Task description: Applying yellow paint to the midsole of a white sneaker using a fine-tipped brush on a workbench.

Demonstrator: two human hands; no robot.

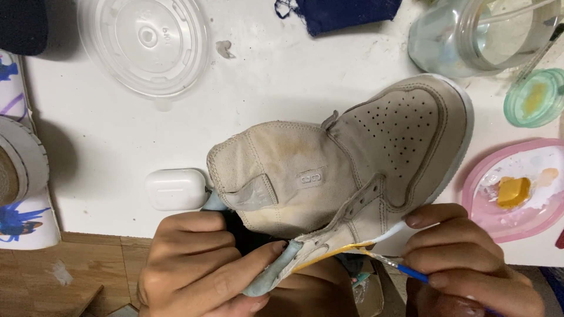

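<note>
Painting yellow along the side of a beige suede high-top sneaker [346,158].
Left hand [205,267] clamping its heel at 6 o'clock on the white bench [117,152]; right hand [464,258] pinching a blue-handled thin paintbrush [399,269] at 5 o'clock.

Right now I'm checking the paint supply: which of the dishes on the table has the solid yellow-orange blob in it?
The pink dish by the right hand, at the table's right edge. The small green dish above it holds only a pale yellow smear; the clear lid holds none.

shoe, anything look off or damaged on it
Yes: the shoe has a yellow-brown stain across its beige side panel, darker than the fabric around it. The left hand holds it; the right hand paints a yellow edge with a brush.
</note>
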